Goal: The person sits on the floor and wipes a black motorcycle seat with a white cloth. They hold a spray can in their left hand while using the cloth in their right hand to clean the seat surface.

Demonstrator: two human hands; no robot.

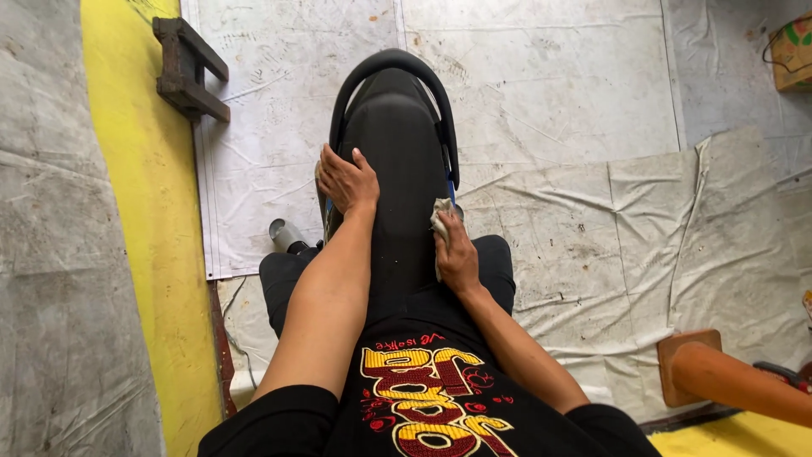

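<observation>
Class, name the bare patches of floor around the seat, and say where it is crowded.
Free: white sheet beyond the black seat, and between seat and wooden stool. Crowded: seat sides, where left hand rests and right hand holds a cloth; exhaust pipe lower left.

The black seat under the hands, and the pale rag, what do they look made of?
The black motorbike seat looks like matte vinyl or leatherette: smooth, with a soft sheen. The pale crumpled rag in the right hand looks like woven cloth, judging by its soft folds.
</observation>
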